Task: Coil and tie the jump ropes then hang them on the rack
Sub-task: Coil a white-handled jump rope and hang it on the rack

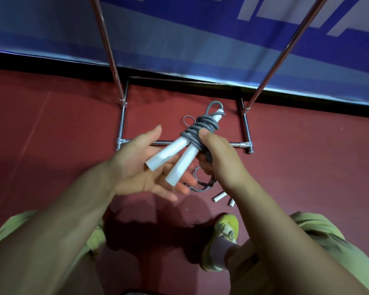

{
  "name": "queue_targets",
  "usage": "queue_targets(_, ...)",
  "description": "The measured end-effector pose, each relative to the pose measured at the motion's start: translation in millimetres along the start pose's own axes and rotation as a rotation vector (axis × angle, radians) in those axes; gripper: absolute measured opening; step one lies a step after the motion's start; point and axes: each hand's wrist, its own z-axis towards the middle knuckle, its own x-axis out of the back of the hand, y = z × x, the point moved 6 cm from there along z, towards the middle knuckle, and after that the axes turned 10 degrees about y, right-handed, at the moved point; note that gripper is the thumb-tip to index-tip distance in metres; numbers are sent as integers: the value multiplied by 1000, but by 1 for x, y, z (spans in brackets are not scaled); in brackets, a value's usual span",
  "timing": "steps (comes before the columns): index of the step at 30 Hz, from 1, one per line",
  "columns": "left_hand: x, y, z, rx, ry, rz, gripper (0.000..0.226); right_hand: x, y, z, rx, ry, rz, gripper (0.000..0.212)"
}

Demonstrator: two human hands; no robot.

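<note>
A jump rope [200,126] with grey cord and two white handles is held in front of me, the cord wound several times around the handles. My right hand [217,156] is closed on the wound cord, thumb pressed on the coils. Under the handle ends lies my left hand [141,167], palm up with fingers spread, touching them but not gripping. A second jump rope [218,196] lies on the red floor below my hands, mostly hidden; its white handle tips and some loose grey cord show. The chrome rack [120,122] stands ahead, its two uprights rising out of view.
The rack's base frame rests on red floor against a blue banner wall [200,39]. My yellow-green shoe [224,235] and knees in green shorts are at the bottom of the view.
</note>
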Motion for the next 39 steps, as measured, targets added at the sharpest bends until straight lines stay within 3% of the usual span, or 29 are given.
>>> queue_targets(2,-12,-3,-5,17,-177,-73,73,-2,-1,-2,0,-32,34,33)
queue_targets(3,-15,-3,-5,19,-174,-89,69,-3,-2,-3,5,-43,36,34)
queue_targets(6,-15,2,-4,13,8,-102,57,-1,-2,-3,59,9,-104,36)
queue_targets(12,-8,8,2,-206,337,43,44,-2,-2,-1,71,95,-472,53)
queue_targets(19,4,11,2,-244,497,175,41,6,11,1,-77,28,-535,58)
queue_targets(23,7,15,4,-238,538,187,46,8,10,2,-68,71,-555,58)
queue_targets(34,23,19,0,-356,739,727,36,1,16,-2,-110,12,-408,56)
queue_targets(37,24,18,1,-331,686,684,35,-3,19,-1,-100,-6,-381,50)
queue_targets(39,19,18,1,-324,618,622,23,-6,22,1,-65,-10,-336,49)
